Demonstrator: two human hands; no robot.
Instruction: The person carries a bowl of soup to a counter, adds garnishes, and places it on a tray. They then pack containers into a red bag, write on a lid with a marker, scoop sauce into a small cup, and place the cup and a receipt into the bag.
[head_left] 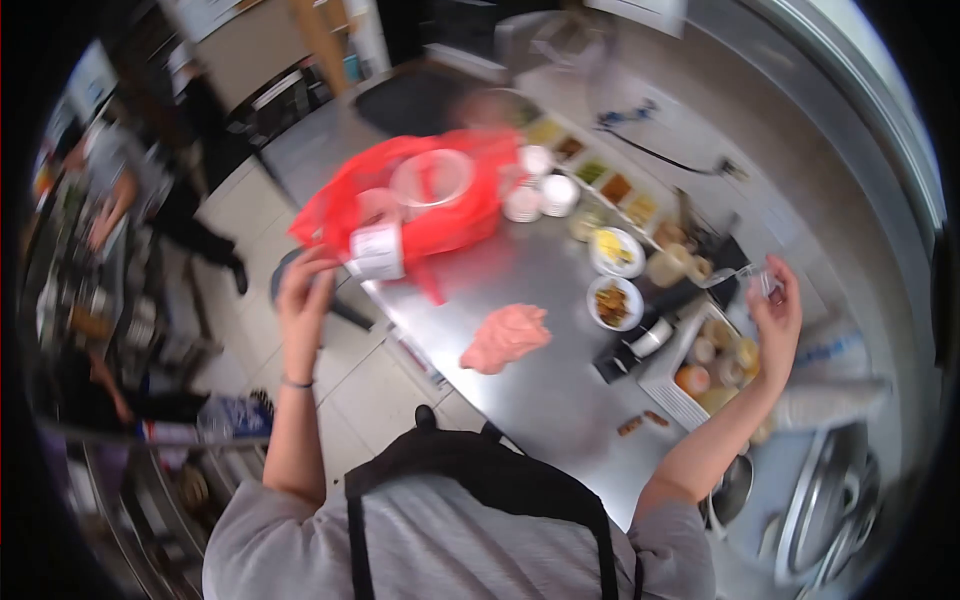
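Note:
My left hand (pixel 306 288) is raised at the left end of the table, its fingers loosely curved and apart, fingertips right at the edge of a red plastic bag (pixel 335 195). Inside or on the bag are clear round containers (pixel 432 178), and a white printed label (pixel 377 251) faces me. My right hand (pixel 776 305), out to the right over the counter's far side, has its fingers closed around a small clear plastic piece (pixel 768 284), whose exact kind I cannot tell. A crumpled pink cloth (pixel 507 338) lies on the metal table (pixel 560 410) between my hands.
White cups (pixel 556 194) stand beside the bag. Two bowls of food (pixel 613 303) sit near a black device (pixel 632 350). A white basket (pixel 672 382) holds several bottles. Food trays (pixel 616 188) line the wall. At left, a person (pixel 135 180) works at another counter.

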